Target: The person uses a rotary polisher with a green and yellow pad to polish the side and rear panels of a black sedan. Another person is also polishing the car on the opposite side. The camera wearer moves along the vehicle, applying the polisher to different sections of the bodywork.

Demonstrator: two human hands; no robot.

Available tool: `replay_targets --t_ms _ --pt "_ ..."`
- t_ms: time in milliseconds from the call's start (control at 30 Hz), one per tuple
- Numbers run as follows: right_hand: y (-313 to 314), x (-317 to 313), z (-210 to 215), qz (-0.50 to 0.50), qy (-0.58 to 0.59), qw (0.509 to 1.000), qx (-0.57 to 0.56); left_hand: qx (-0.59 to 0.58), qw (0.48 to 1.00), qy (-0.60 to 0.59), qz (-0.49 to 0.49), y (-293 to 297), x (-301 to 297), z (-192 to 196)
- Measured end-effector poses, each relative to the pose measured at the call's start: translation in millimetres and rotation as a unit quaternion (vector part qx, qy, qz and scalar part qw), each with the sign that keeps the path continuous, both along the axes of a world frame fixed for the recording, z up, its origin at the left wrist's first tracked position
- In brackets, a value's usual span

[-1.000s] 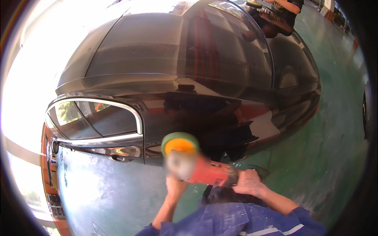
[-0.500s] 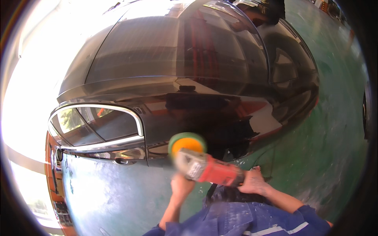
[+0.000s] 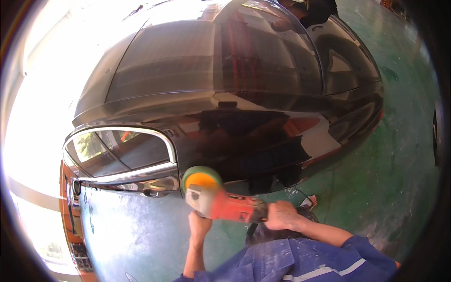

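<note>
A red and grey car polisher (image 3: 235,208) lies across in front of me, its yellow and green round pad (image 3: 203,176) turned toward the dark car (image 3: 225,145). The pad overlaps the side panel just behind the rear door; whether it touches the paint I cannot tell. My left hand (image 3: 199,223) grips the polisher below its head, with the fingers mostly hidden. Around the black rear end of the tool my right hand (image 3: 283,216) is closed. The head and pad are slightly blurred.
A chrome-edged side window (image 3: 127,145) and a door handle (image 3: 154,192) are left of the polisher. At the car's far side a person in dark clothing (image 3: 314,11) leans in. A thin cord (image 3: 303,191) runs near my foot (image 3: 312,202) on the green floor (image 3: 366,188).
Both my hands have moved left with the polisher, and the pad has gone from further along the rear panel toward the door seam. The person opposite has shifted slightly.
</note>
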State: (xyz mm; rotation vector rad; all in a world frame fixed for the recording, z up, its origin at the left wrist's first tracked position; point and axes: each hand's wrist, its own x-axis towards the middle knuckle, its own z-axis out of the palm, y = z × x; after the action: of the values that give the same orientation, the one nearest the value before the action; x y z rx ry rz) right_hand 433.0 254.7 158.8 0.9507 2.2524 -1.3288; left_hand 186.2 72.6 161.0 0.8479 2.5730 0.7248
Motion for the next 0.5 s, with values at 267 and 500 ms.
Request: replay_targets --t_ms 267,500 --pt "24.7 175.7 -34.6 -0.202 0.052 0.975 0.075 -0.118 0.969 -0.059 -0.209 114.0 127.5 -10.5" --pt "32.6 226.8 -28.2 -0.302 0.114 0.945 0.059 -0.177 0.935 -0.106 -0.288 182.9 185.2 24.6"
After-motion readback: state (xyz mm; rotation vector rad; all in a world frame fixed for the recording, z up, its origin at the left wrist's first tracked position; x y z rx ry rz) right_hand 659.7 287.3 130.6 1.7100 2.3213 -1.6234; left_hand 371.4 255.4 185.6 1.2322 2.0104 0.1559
